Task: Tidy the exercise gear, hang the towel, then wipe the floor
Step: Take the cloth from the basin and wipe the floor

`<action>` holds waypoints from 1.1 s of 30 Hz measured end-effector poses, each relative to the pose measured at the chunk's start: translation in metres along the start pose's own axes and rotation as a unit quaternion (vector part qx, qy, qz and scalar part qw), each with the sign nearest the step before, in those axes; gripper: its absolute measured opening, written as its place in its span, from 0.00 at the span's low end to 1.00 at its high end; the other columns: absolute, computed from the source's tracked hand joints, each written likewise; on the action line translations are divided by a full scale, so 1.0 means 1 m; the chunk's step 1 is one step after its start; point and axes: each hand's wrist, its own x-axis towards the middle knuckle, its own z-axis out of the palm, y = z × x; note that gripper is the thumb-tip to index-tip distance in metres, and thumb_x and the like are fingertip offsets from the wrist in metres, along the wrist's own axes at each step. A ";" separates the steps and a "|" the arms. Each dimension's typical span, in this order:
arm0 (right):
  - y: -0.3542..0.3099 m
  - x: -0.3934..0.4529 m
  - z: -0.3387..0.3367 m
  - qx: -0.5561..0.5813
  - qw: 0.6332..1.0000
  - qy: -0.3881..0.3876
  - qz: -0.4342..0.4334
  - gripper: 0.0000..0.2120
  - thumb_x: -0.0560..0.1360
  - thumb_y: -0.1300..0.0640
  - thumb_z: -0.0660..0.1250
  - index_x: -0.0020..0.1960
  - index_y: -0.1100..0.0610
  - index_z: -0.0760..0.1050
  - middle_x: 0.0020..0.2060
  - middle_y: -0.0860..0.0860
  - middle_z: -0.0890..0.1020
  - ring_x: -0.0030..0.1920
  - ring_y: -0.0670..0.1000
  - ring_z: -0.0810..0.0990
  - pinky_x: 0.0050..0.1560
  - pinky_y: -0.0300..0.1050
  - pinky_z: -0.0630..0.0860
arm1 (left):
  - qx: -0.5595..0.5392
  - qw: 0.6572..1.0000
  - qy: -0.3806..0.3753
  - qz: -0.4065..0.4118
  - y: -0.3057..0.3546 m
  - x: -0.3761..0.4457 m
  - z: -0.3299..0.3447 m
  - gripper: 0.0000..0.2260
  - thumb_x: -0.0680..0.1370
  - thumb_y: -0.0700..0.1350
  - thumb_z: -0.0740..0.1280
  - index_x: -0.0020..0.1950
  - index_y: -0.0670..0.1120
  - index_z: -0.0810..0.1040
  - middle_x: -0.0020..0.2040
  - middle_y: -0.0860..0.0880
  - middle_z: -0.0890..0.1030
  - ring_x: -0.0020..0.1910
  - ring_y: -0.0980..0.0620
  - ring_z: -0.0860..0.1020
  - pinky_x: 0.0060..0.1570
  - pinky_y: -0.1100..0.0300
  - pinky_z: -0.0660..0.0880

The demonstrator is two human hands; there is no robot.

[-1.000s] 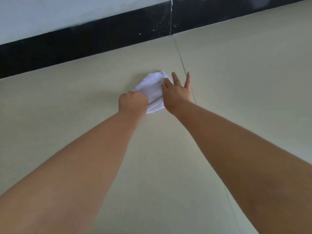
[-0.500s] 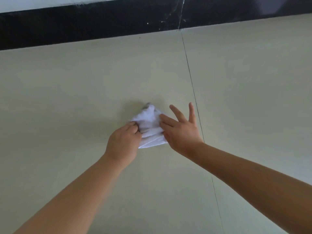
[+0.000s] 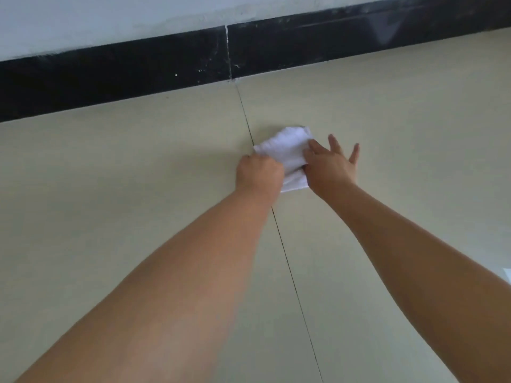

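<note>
1. The small white folded cloth lay flat on the pale beige tiled floor, just right of the thin dark grout line and near the black glossy skirting board.
2. The left hand was at the cloth's left edge with fingers curled in, and it seemed to grip that edge; the fingertips themselves were hidden.
3. The right hand pressed on the cloth's right side with fingers straight and spread wide, some of them resting on the floor beyond it.
4. I judged the cloth as light, soft and easy to bunch, so it needed a flat palm on top and a pinch at one edge to keep it folded.
5. The smooth tile probably let it slide easily.
6. Open floor was on both sides and toward the person; only the skirting board and the white wall above it limited the forward stroke.
</note>
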 end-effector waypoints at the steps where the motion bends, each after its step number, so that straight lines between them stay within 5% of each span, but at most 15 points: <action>1: -0.013 0.012 -0.004 -0.004 1.000 -0.009 -0.021 0.20 0.79 0.60 0.53 0.69 0.48 0.66 0.75 0.42 0.58 0.77 0.53 0.45 0.71 0.66 0.38 | 0.016 0.999 -0.011 -0.026 -0.016 0.002 -0.004 0.12 0.77 0.36 0.61 0.58 0.41 0.79 0.57 0.43 0.81 0.60 0.43 0.77 0.53 0.57 0.71; 3: -0.043 0.027 -0.008 -0.006 0.998 -0.025 -0.058 0.20 0.79 0.58 0.54 0.69 0.48 0.65 0.74 0.43 0.58 0.77 0.52 0.45 0.71 0.65 0.38 | 0.121 0.991 0.024 -0.057 -0.053 -0.005 -0.005 0.07 0.65 0.42 0.74 0.42 0.42 0.85 0.40 0.44 0.85 0.43 0.49 0.84 0.41 0.63 0.77; 5: -0.073 0.026 -0.010 -0.005 0.996 -0.029 -0.088 0.20 0.79 0.59 0.55 0.70 0.50 0.65 0.75 0.46 0.58 0.77 0.53 0.47 0.72 0.63 0.39 | 0.165 0.977 0.061 -0.122 -0.078 -0.015 -0.008 0.12 0.48 0.46 0.80 0.24 0.43 0.81 0.24 0.47 0.80 0.24 0.53 0.81 0.24 0.69 0.73; 8: -0.102 0.013 -0.005 -0.013 0.990 -0.019 -0.141 0.20 0.78 0.60 0.57 0.69 0.54 0.67 0.74 0.51 0.59 0.75 0.53 0.54 0.75 0.57 0.44 | 0.116 0.983 -0.050 -0.135 -0.105 -0.028 0.016 0.09 0.72 0.35 0.66 0.50 0.36 0.82 0.50 0.39 0.82 0.50 0.42 0.81 0.46 0.55 0.77; 9: -0.105 0.009 -0.004 -0.017 0.988 -0.018 -0.154 0.19 0.77 0.61 0.58 0.69 0.55 0.68 0.74 0.52 0.60 0.74 0.54 0.56 0.75 0.56 0.45 | 0.070 0.989 -0.022 -0.128 -0.112 -0.032 0.029 0.11 0.75 0.34 0.62 0.54 0.36 0.79 0.55 0.39 0.79 0.56 0.41 0.79 0.50 0.53 0.76; 13: -0.102 -0.007 -0.001 -0.008 0.984 -0.019 -0.175 0.16 0.76 0.62 0.59 0.63 0.57 0.73 0.69 0.52 0.67 0.69 0.55 0.62 0.74 0.54 0.47 | -0.037 0.990 0.018 -0.135 -0.116 -0.054 0.042 0.12 0.79 0.43 0.61 0.54 0.37 0.80 0.57 0.42 0.78 0.59 0.43 0.75 0.50 0.54 0.72; 16: -0.101 -0.031 0.005 -0.028 0.977 0.062 -0.201 0.09 0.65 0.64 0.71 0.46 0.58 0.81 0.50 0.53 0.80 0.55 0.55 0.76 0.69 0.62 0.61 | -0.067 0.991 0.062 -0.096 -0.108 -0.071 0.041 0.08 0.68 0.41 0.75 0.39 0.36 0.83 0.43 0.41 0.82 0.46 0.42 0.81 0.38 0.57 0.76; 19: -0.091 -0.063 0.014 -0.078 0.969 0.085 -0.217 0.12 0.46 0.67 0.75 0.24 0.57 0.76 0.26 0.51 0.76 0.30 0.54 0.78 0.50 0.66 0.75 | -0.068 0.995 0.057 -0.045 -0.097 -0.089 0.048 0.15 0.45 0.35 0.81 0.21 0.40 0.76 0.24 0.45 0.76 0.24 0.45 0.78 0.20 0.66 0.70; 23: -0.078 -0.105 0.031 -0.112 0.959 0.095 -0.241 0.07 0.57 0.68 0.63 0.25 0.59 0.74 0.25 0.52 0.74 0.29 0.55 0.76 0.52 0.69 0.72 | -0.071 0.995 0.060 0.025 -0.082 -0.123 0.059 0.05 0.56 0.35 0.67 0.21 0.43 0.74 0.23 0.46 0.76 0.23 0.46 0.78 0.21 0.67 0.69; 26: -0.073 -0.134 0.042 -0.121 0.952 0.110 -0.260 0.13 0.61 0.67 0.53 0.26 0.58 0.74 0.25 0.51 0.73 0.29 0.55 0.75 0.59 0.63 0.71 | -0.082 0.993 0.080 0.037 -0.078 -0.150 0.070 0.14 0.59 0.38 0.51 0.22 0.45 0.75 0.24 0.48 0.76 0.23 0.48 0.78 0.23 0.68 0.69; 30: -0.085 -0.180 0.033 -0.105 0.956 0.115 -0.250 0.11 0.61 0.68 0.55 0.27 0.58 0.73 0.25 0.52 0.72 0.29 0.56 0.75 0.61 0.61 0.62 | -0.091 0.993 0.071 0.037 -0.079 -0.201 0.055 0.08 0.54 0.39 0.55 0.19 0.45 0.73 0.20 0.49 0.73 0.20 0.49 0.75 0.22 0.70 0.66; 33: -0.113 -0.220 -0.007 -0.095 0.968 0.053 -0.227 0.07 0.55 0.68 0.67 0.26 0.58 0.74 0.25 0.51 0.73 0.29 0.55 0.77 0.58 0.63 0.72 | -0.098 0.995 0.010 0.011 -0.091 -0.244 0.026 0.08 0.44 0.34 0.63 0.17 0.45 0.72 0.19 0.49 0.72 0.18 0.50 0.74 0.21 0.72 0.63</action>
